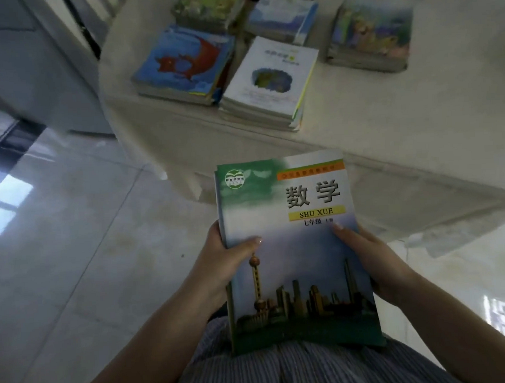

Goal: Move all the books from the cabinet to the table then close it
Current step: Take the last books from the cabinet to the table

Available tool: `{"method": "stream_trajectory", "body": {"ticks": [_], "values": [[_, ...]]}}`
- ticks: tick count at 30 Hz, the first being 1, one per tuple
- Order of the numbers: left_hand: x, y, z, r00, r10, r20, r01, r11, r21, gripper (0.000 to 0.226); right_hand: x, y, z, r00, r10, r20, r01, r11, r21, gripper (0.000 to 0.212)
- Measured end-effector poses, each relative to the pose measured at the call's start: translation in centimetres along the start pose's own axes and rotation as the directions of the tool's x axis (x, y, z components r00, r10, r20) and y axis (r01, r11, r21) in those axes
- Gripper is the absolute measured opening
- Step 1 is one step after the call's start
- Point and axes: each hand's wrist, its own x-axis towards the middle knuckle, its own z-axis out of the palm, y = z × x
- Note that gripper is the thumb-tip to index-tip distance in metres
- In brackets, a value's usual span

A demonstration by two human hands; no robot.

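Observation:
I hold a stack of textbooks (295, 247) flat in front of my body; the top cover shows a city skyline and the words SHU XUE. My left hand (223, 266) grips the stack's left edge with the thumb on the cover. My right hand (377, 261) grips its right edge the same way. Ahead stands the table (388, 119) under a cream cloth. On it lie several book piles: a blue one with a red fish (186, 63), a white one (272, 82), a green one (209, 9), a light blue one (283, 17) and a colourful one (372, 35).
A white cabinet or door panel (33, 56) stands at the far left beside the table. Glossy pale floor tiles (86, 229) spread below and to the left. The tablecloth hangs down over the table's near edge, just beyond the held stack.

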Motion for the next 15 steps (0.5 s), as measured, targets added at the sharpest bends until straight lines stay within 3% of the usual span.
{"method": "stream_trajectory", "body": {"ticks": [4,11,15], "values": [[6.8,4.3,2.4,0.993,-0.030,0.117,0.020,0.996,0.085,0.061,3.2,-3.1,-1.9,0.993,0.013,-0.121,-0.003,0.997,0.079,0.047],[13.4,9.9,5.3,0.967,-0.069,0.244,0.025,0.984,0.179,0.052,6.9,-6.6,-3.4,0.961,0.016,-0.276,0.034,0.984,0.174,0.043],[16.0,11.9,7.3,0.951,-0.064,0.302,-0.007,0.974,0.228,0.051,8.4,-8.0,-4.8,0.942,0.039,-0.333,0.043,0.971,0.234,0.051]]}}
